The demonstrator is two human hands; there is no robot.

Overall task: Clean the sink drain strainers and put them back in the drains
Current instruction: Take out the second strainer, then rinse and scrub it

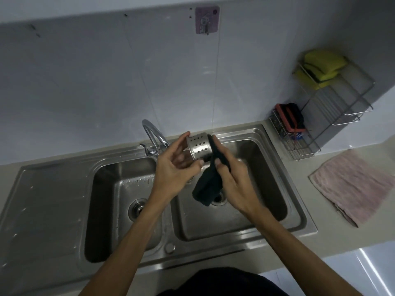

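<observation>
Item: perforated steel strainer (198,148), lying on its side in the air above the right basin (267,189). Our left hand (173,167) pinches it between thumb and curled fingers. Our right hand (233,174) grips a black cloth (208,189) against its rim (the cloth's tail hangs over the right drain (220,200)). Left drain (137,208): contents unclear.

I am looking at two bare hands over the sink (299,212), the left hand (171,169) and the right hand (234,180). The left forearm (132,231) and right forearm (288,242) are showing uncovered from the wrists down to the picture's lower edge. Nails are showing on both thumbs. Just below the sink's near rim, the person is wearing a plain black garment (222,283).
</observation>
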